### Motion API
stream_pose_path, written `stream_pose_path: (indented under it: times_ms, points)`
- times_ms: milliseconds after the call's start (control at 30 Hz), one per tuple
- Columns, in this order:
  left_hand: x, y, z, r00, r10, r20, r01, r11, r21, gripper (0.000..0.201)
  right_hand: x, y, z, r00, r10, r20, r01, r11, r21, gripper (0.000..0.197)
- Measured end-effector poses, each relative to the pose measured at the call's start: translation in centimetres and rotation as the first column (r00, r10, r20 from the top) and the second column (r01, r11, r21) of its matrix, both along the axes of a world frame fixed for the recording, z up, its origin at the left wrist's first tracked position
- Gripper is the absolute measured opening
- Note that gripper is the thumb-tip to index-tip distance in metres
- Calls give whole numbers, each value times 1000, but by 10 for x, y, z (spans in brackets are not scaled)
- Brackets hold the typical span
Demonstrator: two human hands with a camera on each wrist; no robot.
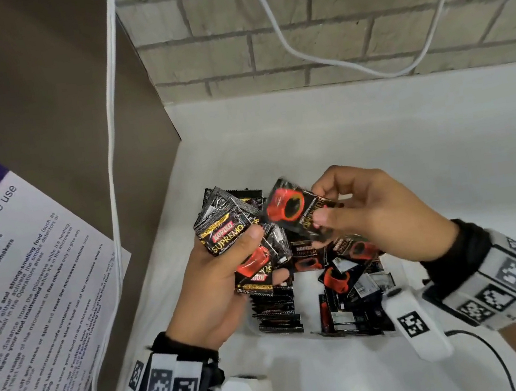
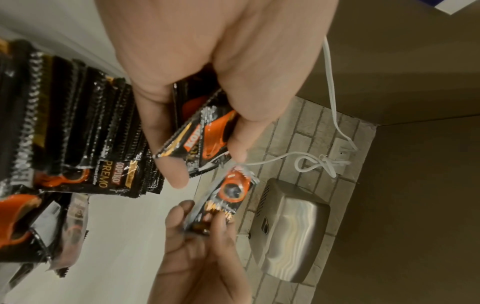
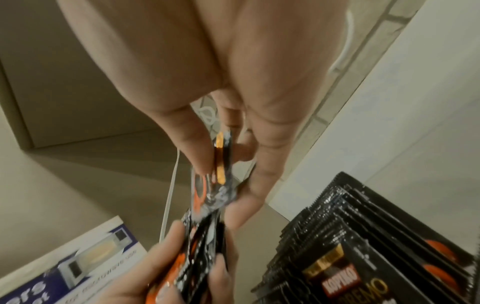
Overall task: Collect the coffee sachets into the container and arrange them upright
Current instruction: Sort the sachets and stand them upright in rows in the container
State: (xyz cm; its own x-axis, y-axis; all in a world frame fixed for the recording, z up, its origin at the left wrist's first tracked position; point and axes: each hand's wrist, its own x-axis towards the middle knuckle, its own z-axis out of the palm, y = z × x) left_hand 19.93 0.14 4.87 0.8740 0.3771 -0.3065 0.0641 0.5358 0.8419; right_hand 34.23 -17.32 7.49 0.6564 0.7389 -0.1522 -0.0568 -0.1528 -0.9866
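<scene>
1. Right hand (image 1: 366, 209) pinches a single sachet (image 1: 296, 211) by its right edge, thumb below, fingers curled above. The sachet is tilted, its printed face up, held above the container.
2. Left hand (image 1: 225, 277) grips a small bundle of sachets (image 1: 232, 232), thumb pressed across the front one. Several are fanned and skewed, not squared.
3. The single sachet sits just right of the bundle, nearly touching it. Likely step: adding it to the bundle before loading.
4. To do it well: turn the sachet so its print matches the bundle's, slide it flat against the bundle, then let the left thumb clamp it. Release the pinch only once the thumb holds.
5. Square the bundle's edges first; foil is slick and a fanned stack could shed pieces.
6. The container (image 1: 404, 332) is below the hands, on the white counter (image 1: 409, 139). A row of upright sachets (image 1: 277, 313) stands at its left side; loose sachets (image 1: 349, 278) lie jumbled at its right.
7. Judgement: partway done. The jumbled ones still need standing up.
8. A microwave notice (image 1: 30, 296) lies at far left; a white cable (image 1: 112, 150) hangs beside it.
</scene>
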Motion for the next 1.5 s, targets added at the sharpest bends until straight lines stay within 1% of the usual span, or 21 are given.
stream_pose_path:
  times_ms: [67, 167, 233, 300, 333, 433, 500, 600, 667, 767, 967, 1200, 1333, 1367, 1400, 1500]
  points:
    - [0, 1, 0, 1000, 15, -14, -15, 1000, 11, 42, 5, -6, 5, 1000, 30, -5, -30, 997, -67, 11]
    - [1, 0, -1, 999, 20, -29, -19, 998, 56, 54, 8, -8, 8, 982, 127, 139, -96, 972, -215, 25]
    - [1, 0, -2, 999, 32, -35, -29, 996, 86, 58, 9, -6, 11, 968, 109, 225, -55, 971, -233, 32]
    - [0, 2, -3, 998, 45, -37, -41, 995, 95, 57, 13, -7, 16, 949, 79, 306, 2, 967, -256, 27]
    - [0, 3, -4, 998, 52, -39, -48, 995, 89, 57, 15, -9, 19, 935, 89, 342, 13, 958, -286, 23]
    - [-4, 8, -5, 996, 72, -45, -69, 995, 74, 55, 22, -10, 20, 910, 142, 389, 8, 933, -361, 19]
    - [-5, 11, -5, 996, 80, -47, -76, 994, 73, 55, 23, -6, 13, 877, 215, 429, -4, 897, -442, 17]
    - [-6, 11, -4, 996, 76, -44, -73, 995, 67, 56, 19, 3, -4, 846, 317, 428, -40, 839, -543, 14]
    - [-6, 11, -3, 996, 75, -42, -72, 995, 68, 56, 18, 9, -13, 832, 369, 413, -73, 813, -578, 13]
    - [-6, 10, -2, 996, 72, -45, -69, 995, 71, 59, 16, 17, -19, 790, 452, 414, -119, 776, -619, 11]
    - [-7, 11, -3, 996, 74, -53, -70, 995, 69, 58, 17, 26, -18, 721, 503, 476, -72, 738, -671, 18]
    - [-7, 12, -5, 995, 76, -61, -73, 996, 57, 57, 22, 28, -18, 713, 505, 486, -53, 730, -681, 24]
    - [-7, 11, -4, 997, 41, -60, -38, 998, 53, 58, 25, 25, -19, 715, 484, 505, -37, 747, -664, 29]
    - [-7, 10, -4, 998, 24, -59, -21, 998, 57, 59, 25, 23, -17, 710, 465, 529, -25, 767, -641, 29]
    - [-7, 9, -5, 998, 5, -57, -1, 998, 59, 60, 24, 22, -14, 713, 424, 559, -16, 806, -591, 25]
    - [-7, 5, -6, 997, -56, -46, 58, 997, 54, 64, 15, 23, 2, 796, 199, 572, -8, 948, -319, 9]
